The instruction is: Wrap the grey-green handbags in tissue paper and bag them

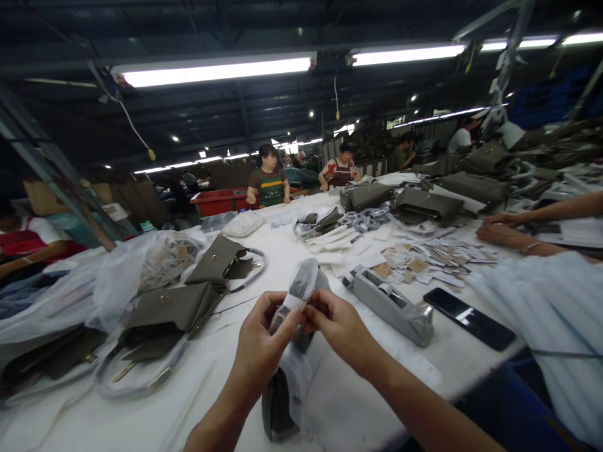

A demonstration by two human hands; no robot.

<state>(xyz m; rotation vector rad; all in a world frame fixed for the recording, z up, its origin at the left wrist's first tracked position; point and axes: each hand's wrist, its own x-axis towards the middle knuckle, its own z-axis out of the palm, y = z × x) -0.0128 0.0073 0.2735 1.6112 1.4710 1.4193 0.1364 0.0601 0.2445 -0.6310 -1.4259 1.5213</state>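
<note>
Between my two hands is a bundle in translucent film with a white paper band round it; it looks like a wrapped bag strap. My left hand is closed round the band, thumb on the near side. The fingertips of my right hand pinch at the bundle's right side; what lies between them is hidden. Below, a dark grey leather-like piece partly covered by film hangs or stands near the table edge. A grey tape dispenser sits just right of my right hand.
Grey handbags with wrapped handles lie left, beside a clear plastic bag. A black phone, scattered paper tags and white foam sheets are right. A co-worker's hands reach in there. Other people sit across the white table.
</note>
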